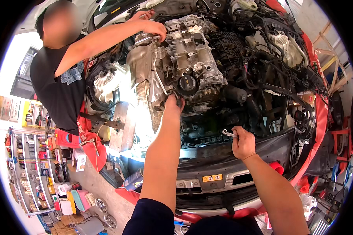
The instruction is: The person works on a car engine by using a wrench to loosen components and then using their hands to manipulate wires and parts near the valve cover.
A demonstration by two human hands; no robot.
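My left hand [173, 102] reaches into the front of the exposed engine [190, 56], just below and left of the round black oil filler cap [188, 84] and beside a metal pipe [159, 78]. Its fingers are curled, and what they grip is partly hidden. My right hand [244, 143] holds a silver ring-ended wrench [227, 132] over the black front panel [266, 143] of the engine bay, to the right of the engine.
A co-worker [57, 88] stands at the left, both hands over the engine's rear left. A block [122, 141] and spray can [132, 179] sit at the front left. Red covers [319, 129] drape the edges. A parts shelf [31, 172] stands at far left.
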